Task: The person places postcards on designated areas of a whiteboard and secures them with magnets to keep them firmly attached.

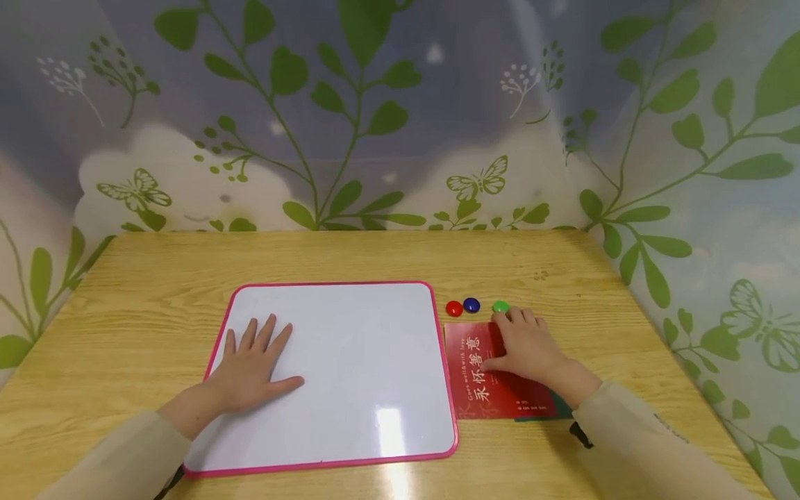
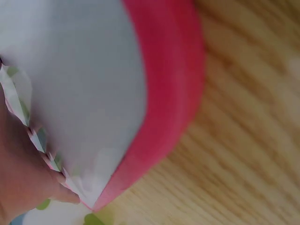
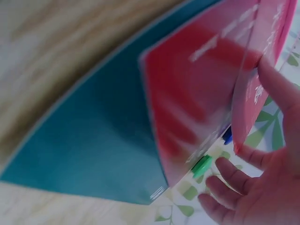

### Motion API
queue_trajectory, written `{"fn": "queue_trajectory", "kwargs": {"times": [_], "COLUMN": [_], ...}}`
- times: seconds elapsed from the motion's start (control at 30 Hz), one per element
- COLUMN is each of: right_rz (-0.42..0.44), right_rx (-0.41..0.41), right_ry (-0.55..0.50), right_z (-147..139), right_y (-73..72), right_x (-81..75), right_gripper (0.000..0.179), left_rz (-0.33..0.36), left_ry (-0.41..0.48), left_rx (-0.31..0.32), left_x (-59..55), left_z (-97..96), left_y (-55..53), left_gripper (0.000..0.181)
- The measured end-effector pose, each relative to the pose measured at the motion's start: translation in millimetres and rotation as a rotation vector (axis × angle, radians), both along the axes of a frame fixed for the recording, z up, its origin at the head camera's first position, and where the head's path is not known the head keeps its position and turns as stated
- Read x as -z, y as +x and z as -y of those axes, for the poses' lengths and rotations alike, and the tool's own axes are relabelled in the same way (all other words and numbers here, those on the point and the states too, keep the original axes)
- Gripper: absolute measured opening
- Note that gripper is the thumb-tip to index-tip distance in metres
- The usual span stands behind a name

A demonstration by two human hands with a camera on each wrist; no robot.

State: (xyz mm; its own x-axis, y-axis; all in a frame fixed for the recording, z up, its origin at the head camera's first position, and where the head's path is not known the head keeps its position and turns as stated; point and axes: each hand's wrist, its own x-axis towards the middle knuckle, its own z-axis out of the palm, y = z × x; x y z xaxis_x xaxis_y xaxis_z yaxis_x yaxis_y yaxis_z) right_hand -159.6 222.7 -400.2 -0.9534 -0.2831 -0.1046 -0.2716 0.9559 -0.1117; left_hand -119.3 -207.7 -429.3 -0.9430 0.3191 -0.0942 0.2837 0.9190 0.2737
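Note:
A whiteboard (image 1: 362,361) with a pink rim lies flat on the wooden table. My left hand (image 1: 250,371) rests on its left part, fingers spread and straight. Right of the board lies a red card (image 1: 461,399) with white characters, on top of a dark green card (image 3: 93,136). Over the red card is my right hand (image 1: 531,347), its thumb touching the surface and its index finger at the far edge. The other fingers, slightly bent, reach past that edge beside a green round magnet (image 1: 500,305). Only a small part of the green card shows in the head view.
A red round magnet (image 1: 454,308) and a blue one (image 1: 471,305) lie beyond the red card, near the board's right rim. Behind the wooden table (image 1: 350,257) hangs a backdrop (image 1: 400,167) printed with leaves and butterflies, which also runs along both sides.

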Motion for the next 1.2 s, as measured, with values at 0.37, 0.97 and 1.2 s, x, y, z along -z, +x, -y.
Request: {"fn": "queue_trajectory", "kwargs": {"times": [0.37,0.97,1.2], "right_rz": [0.268,0.544,0.577], "right_rx": [0.171,0.248,0.242], "right_ry": [-0.605,-0.952,-0.972], "right_z": [-12.6,-32.4,-1.6], "right_y": [-13.0,-26.1,-33.0], "right_x": [-4.4,-10.9,-12.2], "right_gripper": [0.035,0.048,0.047], "left_rz": [0.012,0.020,0.021], "left_ry": [-0.003,0.006,0.015], "left_rx": [0.010,0.010,0.017], "left_x": [0.7,-1.3,-3.4], "left_z": [0.9,2.0,2.0], "left_y": [-1.1,-1.4,-0.8], "left_gripper": [0.093,0.092,0.092]}}
